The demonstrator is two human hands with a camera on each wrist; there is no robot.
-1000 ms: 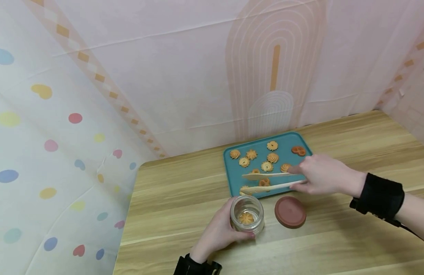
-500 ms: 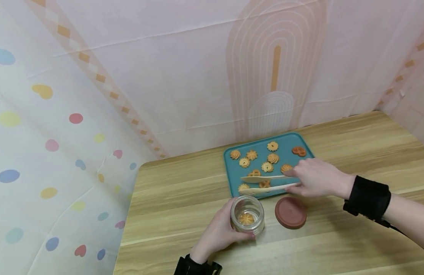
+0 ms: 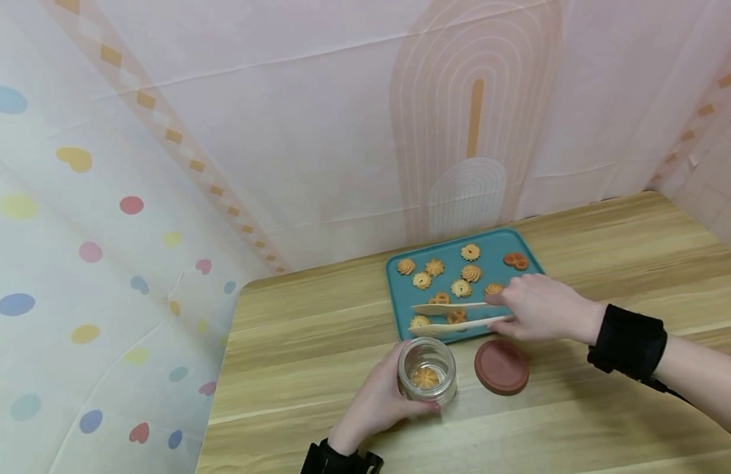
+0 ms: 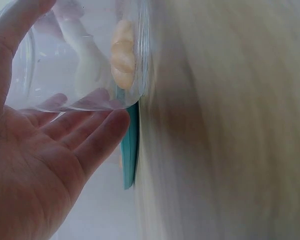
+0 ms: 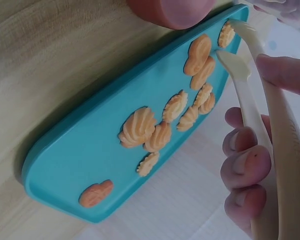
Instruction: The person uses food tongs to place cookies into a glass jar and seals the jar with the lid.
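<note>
My left hand [image 3: 372, 396] grips a clear glass jar [image 3: 448, 392], fingers on its far side and thumb at the near side. One star-shaped cookie [image 3: 426, 378] lies on the jar's bottom. My right hand [image 3: 541, 308] holds pale tongs [image 3: 478, 323], their two arms spread apart over the teal tray [image 3: 491, 242]. At the tray's near left corner, a ridged cookie [image 3: 420, 322] sits by the tong tips; in the right wrist view this cookie [image 5: 226, 34] shows between them. A pretzel-shaped cookie [image 3: 456, 316] is partly visible between the tong arms.
Several cookies, among them a swirl cookie [image 3: 470, 273] and a darker pretzel-shaped one [image 3: 516, 261], are spread over the tray. A reddish-brown lid [image 3: 501, 367] lies flat on the wooden table [image 3: 294, 342], right of the jar. Behind the table hangs a patterned cloth [image 3: 341, 131].
My right hand has moved left with the tongs, bringing their tips to the cookie at the tray's near left corner. My left hand and the jar have stayed in place.
</note>
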